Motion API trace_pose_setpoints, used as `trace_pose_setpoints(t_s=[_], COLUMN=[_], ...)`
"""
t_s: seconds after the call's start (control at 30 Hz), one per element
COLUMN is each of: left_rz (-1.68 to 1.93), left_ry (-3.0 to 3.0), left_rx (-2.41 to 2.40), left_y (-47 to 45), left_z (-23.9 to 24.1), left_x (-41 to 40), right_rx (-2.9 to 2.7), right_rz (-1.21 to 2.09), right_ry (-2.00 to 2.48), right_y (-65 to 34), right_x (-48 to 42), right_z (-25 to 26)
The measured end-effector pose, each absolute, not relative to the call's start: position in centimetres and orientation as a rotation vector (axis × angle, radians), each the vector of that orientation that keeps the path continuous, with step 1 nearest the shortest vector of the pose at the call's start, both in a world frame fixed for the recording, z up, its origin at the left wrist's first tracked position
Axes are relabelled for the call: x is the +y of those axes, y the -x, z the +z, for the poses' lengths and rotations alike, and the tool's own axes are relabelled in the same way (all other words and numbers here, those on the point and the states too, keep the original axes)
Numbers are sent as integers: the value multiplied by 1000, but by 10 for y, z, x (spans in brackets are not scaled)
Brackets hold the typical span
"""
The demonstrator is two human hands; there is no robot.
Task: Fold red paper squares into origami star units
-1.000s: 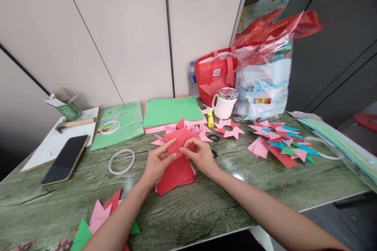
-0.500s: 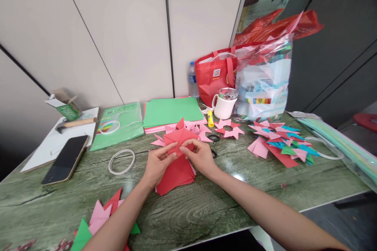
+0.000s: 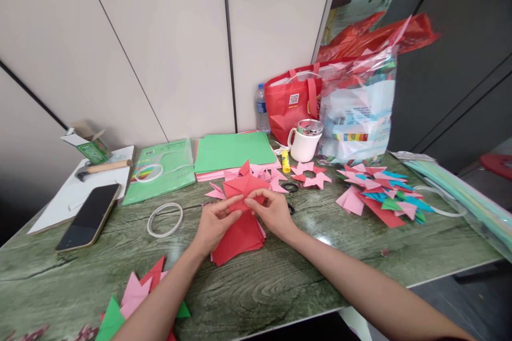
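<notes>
Both hands meet over the middle of the green wood-grain table. My left hand and my right hand each pinch an edge of a red sheet of paper, held folded just above a stack of red paper sheets. Thumbs and forefingers are closed on the sheet. Behind it lie pink and red folded paper shapes.
A phone, white ring, green paper pad, glue stick, white mug, red bag and clear plastic bag stand around. Coloured folded shapes lie at right, more folded shapes at front left.
My fingers have shifted slightly along the red sheet's fold; everything else stays put.
</notes>
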State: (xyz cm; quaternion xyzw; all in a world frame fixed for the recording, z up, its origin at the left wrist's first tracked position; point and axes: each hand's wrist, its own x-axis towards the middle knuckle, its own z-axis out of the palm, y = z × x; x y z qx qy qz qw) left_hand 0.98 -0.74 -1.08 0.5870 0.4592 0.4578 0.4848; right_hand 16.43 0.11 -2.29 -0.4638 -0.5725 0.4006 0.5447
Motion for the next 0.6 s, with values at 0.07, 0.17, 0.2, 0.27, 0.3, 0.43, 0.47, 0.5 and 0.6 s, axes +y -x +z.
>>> trace_pose_setpoints(t_s=[0.07,0.17,0.2,0.27,0.3,0.43,0.47,0.5,0.6], left_rz=[1104,1093,1091,1088,1085,1092,1098,1103,1109], left_ry=[-1470,-1473,-1466,-1457,-1458,-1457,-1451,-1443,-1422], left_rx=[1147,1166,1158,1138,1129,1129,1131,1133,1141], left_y=[-9,-8,-7,-7,-7,-7,-7,-7,-6], left_z=[-13,-15,-15,-15,-14,-15,-15,-16,-20], left_x=[-7,-6,-6,-6,-6,-5,-5,-5,-4], right_rx=[-1361,-1362,-1366,-1378,-1386,-1416,-1426,-1440,-1489], right_rz=[946,955,961,971,972,936,917,896,842], right_ry=[1103,1107,1108,1104,1101,1097,1096,1093,1075], right_y=[-164,-164,-164,-164,-164,-164,-164,-164,-164], right_x=[1,0,0,0,0,-1,-1,-1,-1], right_z=[-22,-22,-22,-23,-23,-23,-23,-23,-24])
